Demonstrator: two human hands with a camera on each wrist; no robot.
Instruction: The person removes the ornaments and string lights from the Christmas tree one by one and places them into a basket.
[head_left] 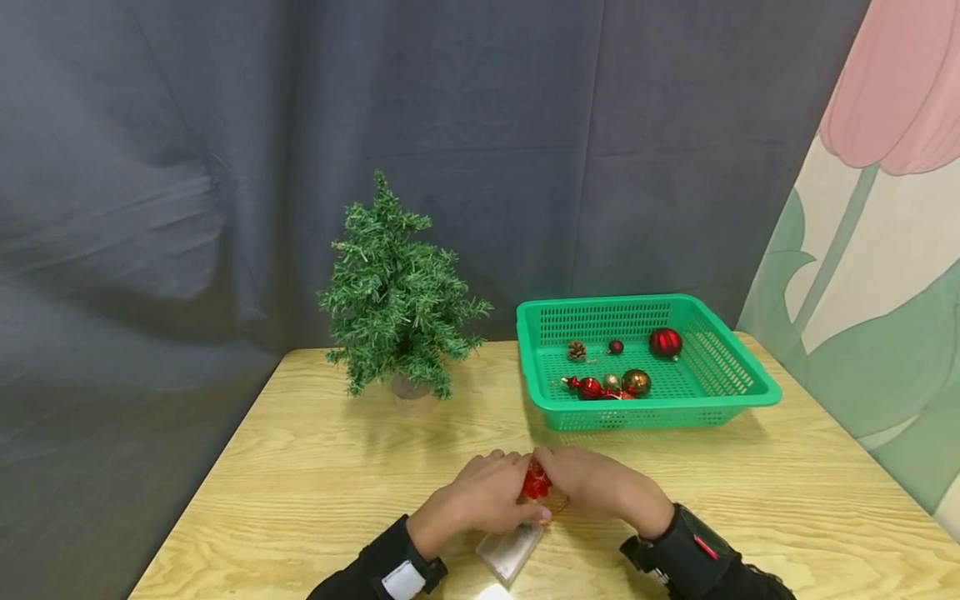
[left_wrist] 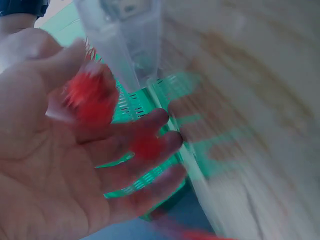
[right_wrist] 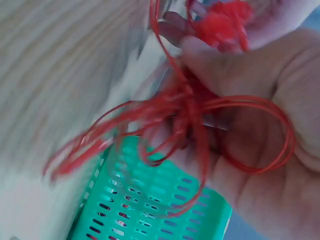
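Hands meet low over the wooden table [head_left: 315, 467], in front of the green basket [head_left: 738, 392]: the left hand [head_left: 480, 496] and right hand [head_left: 596, 483] both pinch a fuzzy red ornament [head_left: 536, 482] between their fingertips. Loops of thin red cord [right_wrist: 190, 120] lie across the right palm. A clear plastic box [head_left: 512, 552] sits just below the left hand, and a small green tree [head_left: 393, 296] stands well apart at the left.

One small green artificial fir tree [head_left: 396, 308] stood on the table; one green plastic mesh basket [head_left: 735, 375] held about six small ornaments.
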